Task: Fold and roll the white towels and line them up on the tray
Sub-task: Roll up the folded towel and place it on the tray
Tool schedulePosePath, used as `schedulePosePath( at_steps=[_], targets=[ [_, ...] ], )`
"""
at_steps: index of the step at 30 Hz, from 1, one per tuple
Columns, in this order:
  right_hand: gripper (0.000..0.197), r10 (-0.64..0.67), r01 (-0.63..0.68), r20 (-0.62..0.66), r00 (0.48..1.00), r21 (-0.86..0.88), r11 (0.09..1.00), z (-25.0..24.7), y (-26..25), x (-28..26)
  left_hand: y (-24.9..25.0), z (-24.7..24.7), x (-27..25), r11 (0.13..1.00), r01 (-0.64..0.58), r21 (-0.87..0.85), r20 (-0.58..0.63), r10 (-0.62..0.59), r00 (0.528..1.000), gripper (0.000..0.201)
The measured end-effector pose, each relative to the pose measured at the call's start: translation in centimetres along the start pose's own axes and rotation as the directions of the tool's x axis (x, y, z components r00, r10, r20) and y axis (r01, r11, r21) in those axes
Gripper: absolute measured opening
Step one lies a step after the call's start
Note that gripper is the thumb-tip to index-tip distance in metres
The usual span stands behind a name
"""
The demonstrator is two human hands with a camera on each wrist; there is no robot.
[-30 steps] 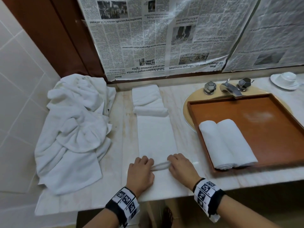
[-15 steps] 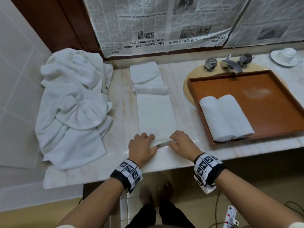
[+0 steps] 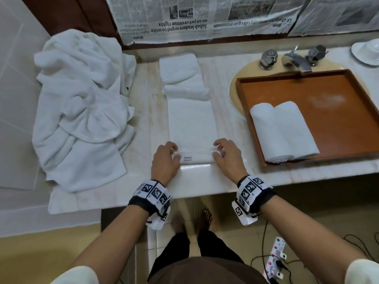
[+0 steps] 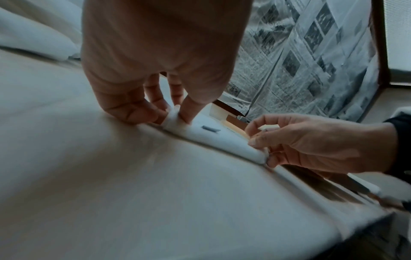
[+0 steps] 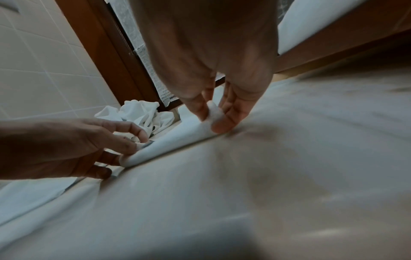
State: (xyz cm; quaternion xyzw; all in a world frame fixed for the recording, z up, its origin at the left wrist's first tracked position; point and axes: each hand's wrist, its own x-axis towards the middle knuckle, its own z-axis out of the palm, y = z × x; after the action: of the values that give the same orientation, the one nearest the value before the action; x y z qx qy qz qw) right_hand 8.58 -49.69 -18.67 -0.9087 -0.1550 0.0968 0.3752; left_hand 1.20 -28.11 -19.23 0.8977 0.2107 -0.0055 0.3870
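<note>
A long folded white towel (image 3: 191, 121) lies lengthwise on the marble counter, its near end rolled into a thin roll (image 3: 195, 157) bearing a small label. My left hand (image 3: 166, 158) pinches the roll's left end (image 4: 175, 121) between thumb and fingers. My right hand (image 3: 226, 155) pinches the right end (image 5: 213, 114). Two rolled white towels (image 3: 282, 131) lie side by side at the left of the brown wooden tray (image 3: 344, 111), to the right of my hands.
A heap of loose white towels (image 3: 82, 107) covers the counter's left side against the tiled wall. Behind the tray stand a tap (image 3: 295, 59) and two knobs. A white cup and saucer (image 3: 367, 50) sits far right. Newspaper (image 3: 205, 15) covers the wall behind.
Both hands have moved apart to the roll's ends and pushed it away from me; the roll is thicker, with its label showing on top. The head view has tilted down.
</note>
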Motion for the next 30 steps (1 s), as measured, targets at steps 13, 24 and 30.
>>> schedulePosePath(
  at_steps=[13,24,30],
  targets=[
    [0.013,-0.32,0.436,0.296,0.9,-0.599,0.672,0.2,-0.2,-0.5,0.8,0.8,-2.1,0.817,-0.297,0.494,0.123,0.272,0.954,0.037],
    [0.019,-0.101,0.147,0.236,0.967,-0.184,0.972,-1.7,0.5,0.6,1.1,-0.7,-1.9,0.997,0.052,0.06,0.079,-0.057,0.995,0.016],
    [0.022,-0.189,0.278,0.245,0.951,-0.406,0.871,-1.3,1.0,0.0,0.9,-0.7,-1.0,0.978,0.188,-0.094,0.069,-0.182,0.981,0.016]
  ],
)
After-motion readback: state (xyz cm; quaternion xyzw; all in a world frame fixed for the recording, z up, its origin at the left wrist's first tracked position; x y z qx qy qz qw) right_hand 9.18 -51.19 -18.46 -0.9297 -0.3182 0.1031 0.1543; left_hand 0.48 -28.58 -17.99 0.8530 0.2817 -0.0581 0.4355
